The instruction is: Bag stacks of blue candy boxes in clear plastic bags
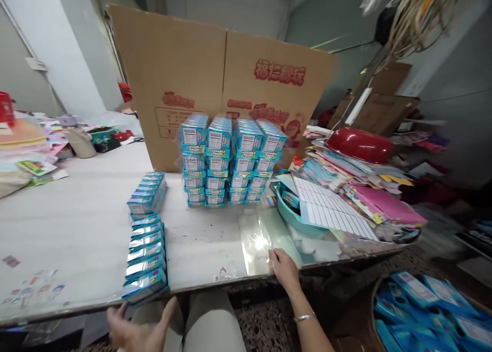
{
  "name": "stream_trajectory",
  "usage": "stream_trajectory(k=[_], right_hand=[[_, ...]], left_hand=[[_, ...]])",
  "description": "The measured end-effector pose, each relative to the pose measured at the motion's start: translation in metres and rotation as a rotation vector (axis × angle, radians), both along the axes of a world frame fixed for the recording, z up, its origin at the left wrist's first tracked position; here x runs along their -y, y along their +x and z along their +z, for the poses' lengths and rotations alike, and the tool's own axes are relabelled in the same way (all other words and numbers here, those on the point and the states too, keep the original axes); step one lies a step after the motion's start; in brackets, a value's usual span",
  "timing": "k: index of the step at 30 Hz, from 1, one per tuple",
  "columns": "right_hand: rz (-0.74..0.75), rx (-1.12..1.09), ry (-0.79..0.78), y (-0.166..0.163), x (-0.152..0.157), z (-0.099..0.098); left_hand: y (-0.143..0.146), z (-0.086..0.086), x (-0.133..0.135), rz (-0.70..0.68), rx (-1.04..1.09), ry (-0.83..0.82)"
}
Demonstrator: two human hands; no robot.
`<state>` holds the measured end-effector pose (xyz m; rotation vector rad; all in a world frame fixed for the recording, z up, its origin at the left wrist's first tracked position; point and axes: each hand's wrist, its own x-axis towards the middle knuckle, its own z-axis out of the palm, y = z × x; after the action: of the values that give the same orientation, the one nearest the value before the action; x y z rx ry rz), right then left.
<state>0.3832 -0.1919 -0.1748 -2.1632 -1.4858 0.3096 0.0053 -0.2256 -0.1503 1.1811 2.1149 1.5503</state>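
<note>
My right hand [284, 270] pinches the near edge of a clear plastic sheet or bag [253, 244], which lies shiny and flat on the table. Below the table's front edge, my left hand [140, 329] is blurred, its thumb and fingers spread and nothing in it. Just beyond the left hand is a row of blue candy boxes [145, 257] at the table edge. A second row of blue boxes [146, 193] stands behind it. Farther back, stacked blue display boxes [226, 162] marked "Caramelo Macizo" rise in several columns, partly wrapped in clear film.
A large cardboard box [184, 60] stands behind the stacks. To the right are a teal basin [298, 219] under a white printed sheet [326, 203], piled papers and a red bowl [359, 144]. A container of blue packets [426, 311] stands at lower right.
</note>
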Motion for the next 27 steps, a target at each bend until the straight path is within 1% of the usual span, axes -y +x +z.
stream_trajectory(k=[1,2,3,4,5,6,7,8,9,11,13,14,16,17,19,22,24,26,27], right_hand=[[0.004,-0.012,0.004,0.000,0.000,0.000],[0.013,-0.032,0.018,0.000,0.001,0.000],[0.024,-0.057,0.044,-0.003,0.002,0.001],[0.037,-0.082,0.079,-0.007,0.003,0.002],[0.051,-0.099,0.118,-0.013,0.005,0.004],[0.067,-0.101,0.152,-0.020,0.008,0.006],[0.084,-0.085,0.178,-0.028,0.012,0.008],[0.100,-0.051,0.192,-0.037,0.016,0.011],[0.115,-0.004,0.196,-0.046,0.020,0.014],[0.156,0.098,0.196,-0.064,0.027,0.020],[0.209,0.192,0.195,-0.080,0.033,0.023],[0.235,0.233,0.195,-0.087,0.036,0.024],[0.281,0.291,0.190,-0.101,0.041,0.023],[0.297,0.302,0.188,-0.108,0.044,0.021],[0.320,0.283,0.187,-0.120,0.050,0.017],[0.375,0.134,0.176,-0.128,0.059,0.015],[0.457,-0.068,0.128,-0.122,0.059,0.025],[0.470,-0.289,0.128,-0.110,0.051,0.047],[0.437,-0.371,0.178,-0.104,0.043,0.062]], left_hand=[[0.003,0.003,0.011,-0.037,0.007,0.029],[0.007,0.006,0.021,-0.104,0.024,0.050],[0.013,0.011,0.027,-0.221,0.054,0.045],[0.021,0.016,0.029,-0.382,0.103,0.004],[0.031,0.022,0.024,-0.555,0.172,-0.070],[0.043,0.028,0.013,-0.737,0.260,-0.174],[0.057,0.035,-0.004,-0.886,0.357,-0.276],[0.072,0.042,-0.025,-0.929,0.444,-0.342],[0.087,0.048,-0.050,-0.937,0.505,-0.388],[0.113,0.058,-0.099,-0.907,0.518,-0.458],[0.134,0.061,-0.141,-0.885,0.576,-0.559],[0.142,0.060,-0.157,-0.866,0.611,-0.593],[0.152,0.053,-0.177,-0.826,0.675,-0.623],[0.155,0.048,-0.182,-0.802,0.691,-0.615],[0.155,0.037,-0.184,-0.759,0.698,-0.580],[0.143,0.028,-0.173,-0.702,0.695,-0.480],[0.130,0.031,-0.162,-0.691,0.694,-0.400],[0.117,0.045,-0.150,-0.742,0.682,-0.308],[0.111,0.055,-0.144,-0.785,0.668,-0.268]])
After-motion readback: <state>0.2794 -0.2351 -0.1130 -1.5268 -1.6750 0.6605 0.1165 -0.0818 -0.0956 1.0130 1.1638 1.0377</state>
